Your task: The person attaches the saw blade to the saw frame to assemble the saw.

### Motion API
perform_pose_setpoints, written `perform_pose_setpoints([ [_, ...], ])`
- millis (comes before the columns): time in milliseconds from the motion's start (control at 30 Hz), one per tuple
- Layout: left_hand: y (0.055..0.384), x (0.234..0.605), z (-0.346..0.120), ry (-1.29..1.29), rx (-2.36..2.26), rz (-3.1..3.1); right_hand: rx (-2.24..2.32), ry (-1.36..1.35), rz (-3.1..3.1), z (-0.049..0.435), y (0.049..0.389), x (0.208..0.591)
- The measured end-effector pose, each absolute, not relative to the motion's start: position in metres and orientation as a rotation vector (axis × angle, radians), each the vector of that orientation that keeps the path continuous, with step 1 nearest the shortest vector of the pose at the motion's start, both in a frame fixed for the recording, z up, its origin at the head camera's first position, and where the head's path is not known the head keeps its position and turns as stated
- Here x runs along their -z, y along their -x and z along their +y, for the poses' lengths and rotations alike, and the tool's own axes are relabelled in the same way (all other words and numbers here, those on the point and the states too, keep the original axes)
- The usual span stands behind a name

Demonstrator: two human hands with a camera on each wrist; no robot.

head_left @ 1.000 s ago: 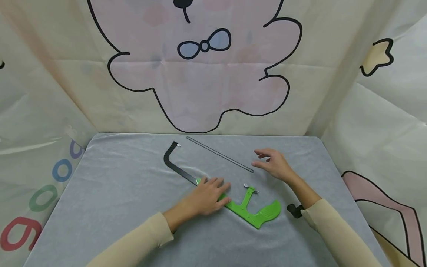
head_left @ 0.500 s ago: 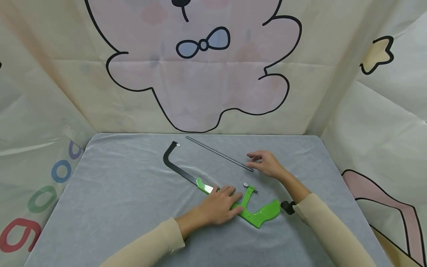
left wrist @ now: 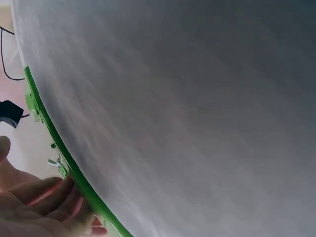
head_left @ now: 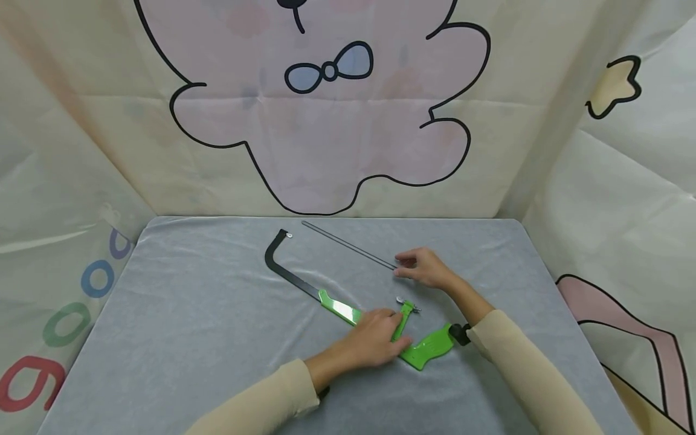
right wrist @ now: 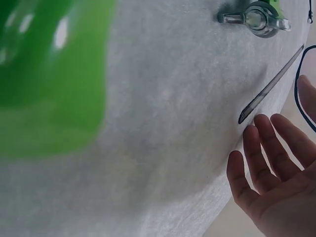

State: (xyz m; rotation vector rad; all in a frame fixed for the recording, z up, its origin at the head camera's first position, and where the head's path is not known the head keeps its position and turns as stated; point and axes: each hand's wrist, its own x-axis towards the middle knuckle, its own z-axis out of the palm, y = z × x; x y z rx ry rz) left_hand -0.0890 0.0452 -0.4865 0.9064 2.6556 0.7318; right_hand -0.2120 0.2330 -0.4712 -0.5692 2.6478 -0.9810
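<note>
A hacksaw frame (head_left: 339,309) with a black bow and green grip end lies slantwise on the cloth. My left hand (head_left: 375,338) rests over its green part beside the short post, hiding some of it. In the left wrist view, the fingers (left wrist: 57,200) touch the green edge (left wrist: 81,182). Behind the frame lies a thin hacksaw blade (head_left: 348,244). My right hand (head_left: 426,269) is at the blade's right end, covering it in the head view. The right wrist view shows loosely spread fingers (right wrist: 254,163) close to the blade tip (right wrist: 261,96), with no grip on it.
Grey cloth (head_left: 190,314) covers the table. A wing nut (right wrist: 254,19) sits on the frame's short post. The green handle (head_left: 435,343) is near the black wrist camera (head_left: 460,333) on my right arm. Printed curtains (head_left: 614,181) enclose the back and sides.
My left hand has slid rightward along the hacksaw frame to its short post. My right hand has moved left to the blade's end. Frame and blade show no clear movement.
</note>
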Motion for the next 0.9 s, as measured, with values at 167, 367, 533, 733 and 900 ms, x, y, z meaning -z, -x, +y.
perform_pose_setpoints([
  [167, 0.085, 0.484, 0.055, -0.801, -0.864, 2.658, 0.958, 0.569, 2.659, 0.23, 0.215, 0.473],
  [367, 0.085, 0.48, 0.057, -0.666, -1.053, 2.643, 0.937, 0.603, 2.693, 0.227, 0.218, 0.477],
  [533, 0.088, 0.484, 0.057, -0.694, -1.021, 2.699, 0.855, 0.601, 2.729, 0.224, 0.218, 0.476],
  [733, 0.091, 0.487, 0.058, -0.718, -0.95, 2.775, 0.767, 0.573, 2.761, 0.219, 0.218, 0.474],
  [900, 0.093, 0.49, 0.058, -0.706, -0.987, 2.776, 0.726, 0.592, 2.795, 0.217, 0.218, 0.474],
])
